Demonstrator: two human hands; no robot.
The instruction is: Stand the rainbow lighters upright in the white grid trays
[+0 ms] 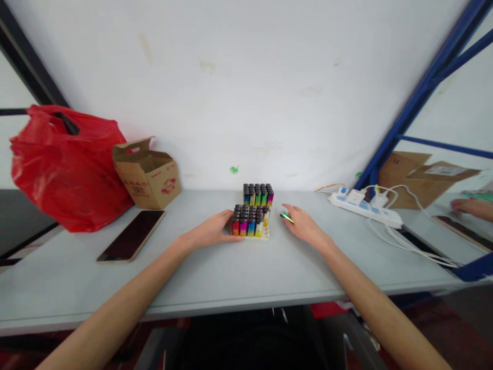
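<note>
Several colourful lighters (247, 226) with black tops stand upright in rows in a white tray (265, 236). Some slots along the tray's right side hold no lighter. My left hand (213, 230) grips the tray's left side, thumb along the front and fingers behind. To the right of the tray, my right hand (301, 223) is closed on a green lighter (287, 218), which lies tilted and apart from the tray. Just behind stands a second block of upright lighters (258, 195), its base hidden by the front group.
On the left are a phone (131, 236), an open cardboard box (148, 174) and a red plastic bag (73, 164). A power strip (365, 209) with white cables sits at the right, beside a blue metal frame (408, 103). Another person's hand (473, 207) shows at the far right.
</note>
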